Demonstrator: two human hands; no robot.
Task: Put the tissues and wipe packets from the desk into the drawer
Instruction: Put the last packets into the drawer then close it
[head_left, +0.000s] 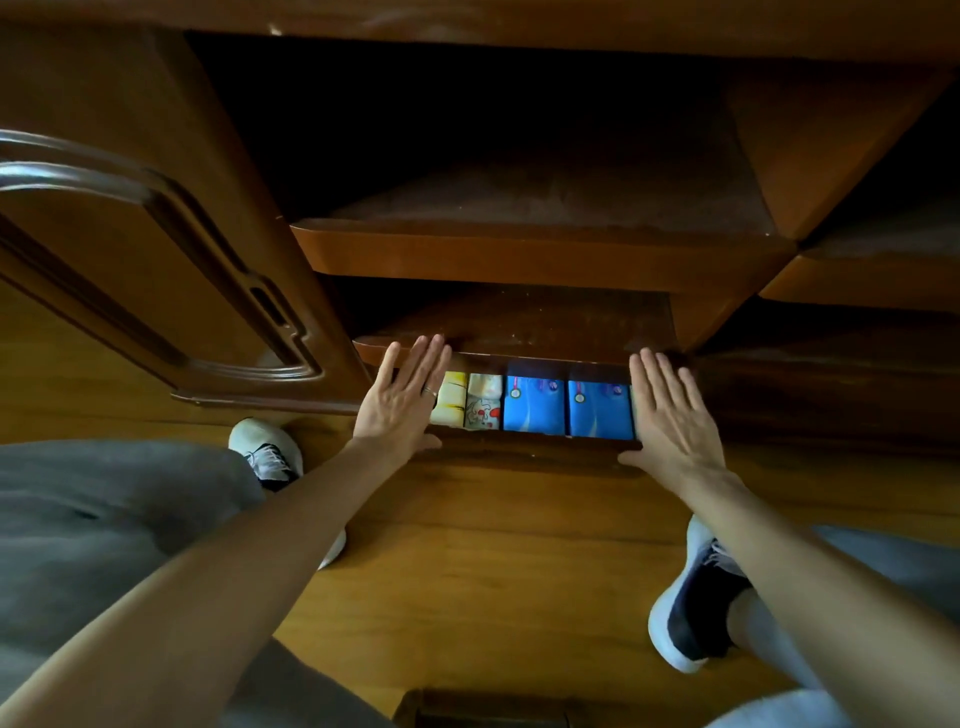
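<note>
Both hands, left hand (402, 400) and right hand (675, 415), lie flat and wide open on the drawer (524, 447) front; inside stand two blue packets (566, 408) and two pale packets (467, 408).

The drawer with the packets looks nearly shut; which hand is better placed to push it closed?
Neither clearly: the left hand and the right hand both lie flat and open on the drawer front, one at each end, flanking the blue packets. An even push with both looks likeliest.
</note>
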